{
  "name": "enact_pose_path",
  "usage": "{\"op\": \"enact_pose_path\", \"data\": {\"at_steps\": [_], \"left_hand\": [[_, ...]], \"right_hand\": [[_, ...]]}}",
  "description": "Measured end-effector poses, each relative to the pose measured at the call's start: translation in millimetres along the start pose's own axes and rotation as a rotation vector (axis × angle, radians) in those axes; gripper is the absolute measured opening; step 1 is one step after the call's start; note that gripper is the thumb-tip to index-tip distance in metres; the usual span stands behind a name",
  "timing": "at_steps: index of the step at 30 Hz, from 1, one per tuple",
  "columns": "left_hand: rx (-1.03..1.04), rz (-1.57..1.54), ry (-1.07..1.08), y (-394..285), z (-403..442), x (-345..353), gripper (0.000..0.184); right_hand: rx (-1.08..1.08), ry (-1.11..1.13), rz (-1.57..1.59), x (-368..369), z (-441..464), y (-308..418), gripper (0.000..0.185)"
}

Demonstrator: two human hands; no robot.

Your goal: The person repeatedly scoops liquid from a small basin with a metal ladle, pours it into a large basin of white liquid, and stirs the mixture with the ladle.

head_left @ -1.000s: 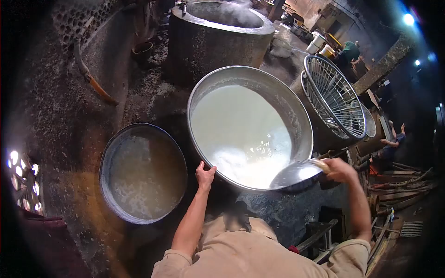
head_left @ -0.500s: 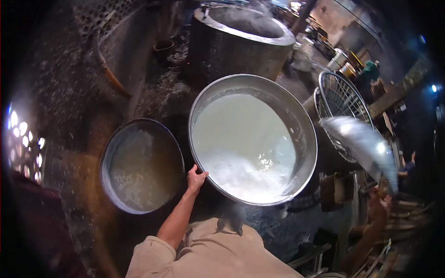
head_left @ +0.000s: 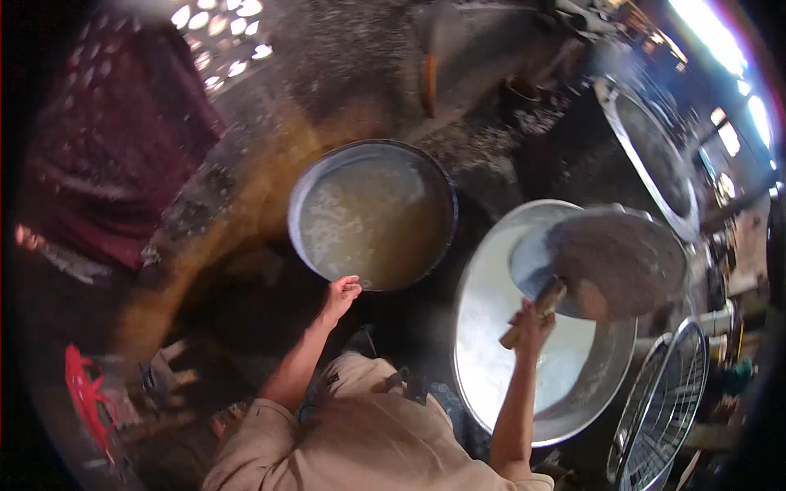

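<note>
- Right hand (head_left: 532, 325) wrapped round a scoop (head_left: 626, 260)'s handle, over the milky pan (head_left: 604, 380), four o'clock
- Left hand (head_left: 342, 296) at the basin (head_left: 313, 182)'s seven-o'clock rim; cannot tell if gripping
- Dark, pale-crusted floor (head_left: 487, 155)
- Maroon cloth (head_left: 123, 147), ten o'clock
- Pale-rimmed tank (head_left: 629, 149), two o'clock

Floor (head_left: 467, 149): dark, rough, pale residue (head_left: 536, 119) at upper right. On it: round basin (head_left: 304, 200), centre; small pot (head_left: 522, 88), upper right. Large metal pan (head_left: 602, 383), right of centre: base hidden, footing unclear.
</note>
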State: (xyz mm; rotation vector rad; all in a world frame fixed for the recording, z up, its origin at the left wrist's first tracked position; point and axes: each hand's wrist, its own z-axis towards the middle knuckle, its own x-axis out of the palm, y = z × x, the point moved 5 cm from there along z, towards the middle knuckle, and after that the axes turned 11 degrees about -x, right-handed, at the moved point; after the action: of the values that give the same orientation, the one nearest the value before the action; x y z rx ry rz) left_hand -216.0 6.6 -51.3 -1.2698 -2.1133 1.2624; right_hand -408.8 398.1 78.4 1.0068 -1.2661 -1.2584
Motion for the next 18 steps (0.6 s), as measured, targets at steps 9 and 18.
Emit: {"op": "enact_pose_path", "data": {"at_steps": [9, 18], "left_hand": [[-0.309, -0.337, -0.357, 101.2, -26.0, -138.4, 0.039], [-0.699, -0.55, -0.657, 218.2, -86.1, -247.8, 0.03]], "right_hand": [[0.375, 0.563, -0.068, 263.0, -36.8, -132.0, 0.011], [0.27, 0.231, -0.327, 307.6, 120.9, -307.9, 0.032]]}}
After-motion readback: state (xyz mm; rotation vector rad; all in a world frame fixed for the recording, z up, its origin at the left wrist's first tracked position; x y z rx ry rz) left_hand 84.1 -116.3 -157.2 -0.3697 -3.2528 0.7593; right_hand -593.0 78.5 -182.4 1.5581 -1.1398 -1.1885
